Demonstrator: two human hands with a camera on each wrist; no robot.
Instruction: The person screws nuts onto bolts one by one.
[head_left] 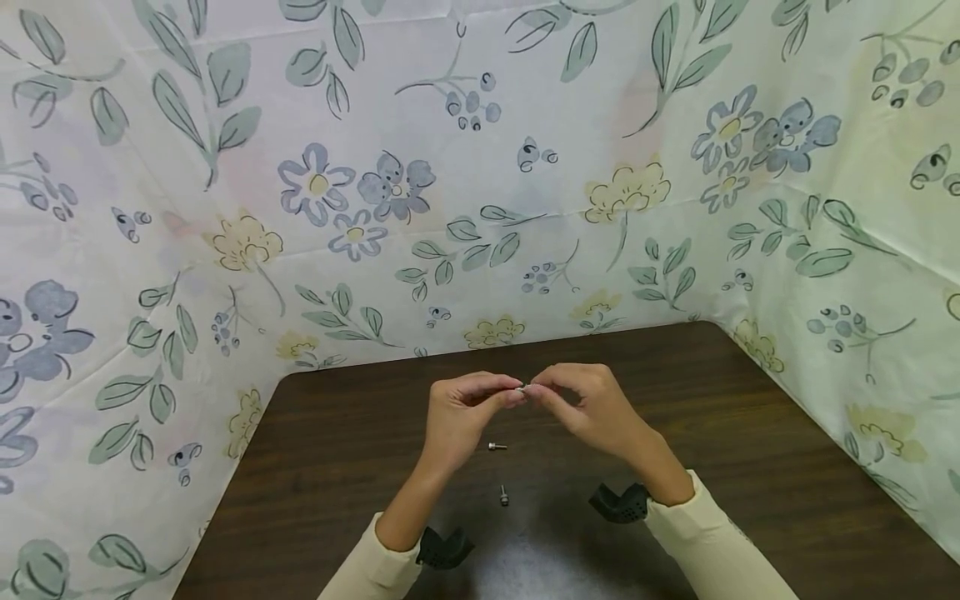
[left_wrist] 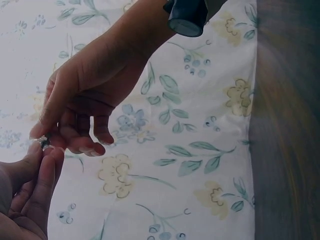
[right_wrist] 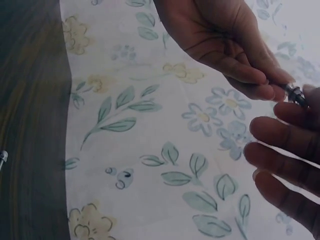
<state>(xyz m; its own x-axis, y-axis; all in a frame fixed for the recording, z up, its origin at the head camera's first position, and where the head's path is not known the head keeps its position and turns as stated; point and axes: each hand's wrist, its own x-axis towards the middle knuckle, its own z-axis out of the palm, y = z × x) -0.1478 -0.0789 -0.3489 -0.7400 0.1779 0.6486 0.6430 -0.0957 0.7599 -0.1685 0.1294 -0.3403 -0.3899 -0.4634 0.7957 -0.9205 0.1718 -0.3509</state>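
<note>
Both hands meet over the far half of the table, fingertip to fingertip around one small metal bolt [right_wrist: 296, 94]. My left hand [head_left: 452, 421] pinches one end between thumb and forefinger. From the other side, the thumb and forefinger of my right hand [head_left: 596, 408] pinch the opposite end, and its remaining fingers spread loosely in the right wrist view. A dark ring, looking like a nut or washer, shows on the bolt there; fingertips hide the rest. Below the hands lie two more small bolts: one sideways [head_left: 497, 447], the other [head_left: 504, 497] pointing away with its thicker end nearer me.
The dark wooden table [head_left: 337, 467] has rounded far corners. Floral cloth [head_left: 480, 183] hangs behind it and along both sides. Black wrist mounts sit on the left [head_left: 444, 550] and right [head_left: 619, 505] wrists, low over the table.
</note>
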